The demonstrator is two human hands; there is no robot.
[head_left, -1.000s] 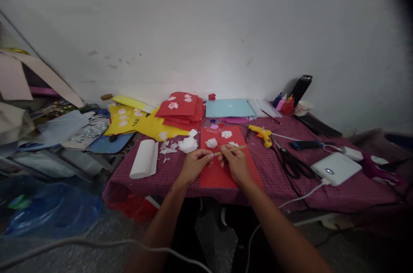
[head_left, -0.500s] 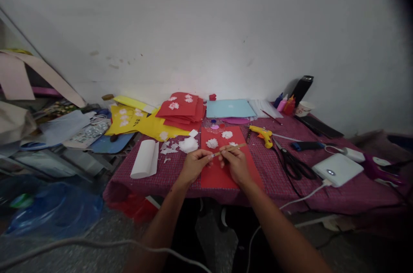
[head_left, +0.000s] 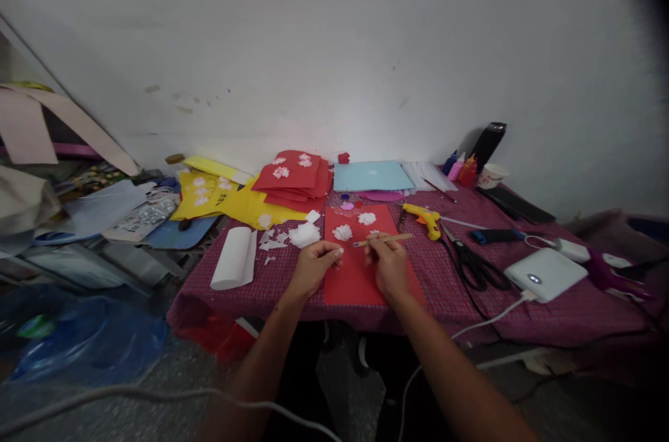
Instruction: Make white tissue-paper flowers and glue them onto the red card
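My right hand grips a thin wooden stick with a dark tip, which points left over the red paper sheet. My left hand is closed, a small white paper piece pinched at its fingertips. A short gap separates that piece from the stick's tip. On the red sheet sit white paper blossoms: one beyond my left fingers, another farther back, and one partly hidden by my right hand. A palette with blue, pink and red paint touches the sheet's far edge.
White scraps and a white paper roll lie left. Behind are stacked red sheets and yellow cut-outs. A yellow glue gun, black scissors and a white power bank with cables occupy the right.
My right hand has moved slightly right with the stick, drawing its tip away from my left fingertips. The left hand stays nearly in place.
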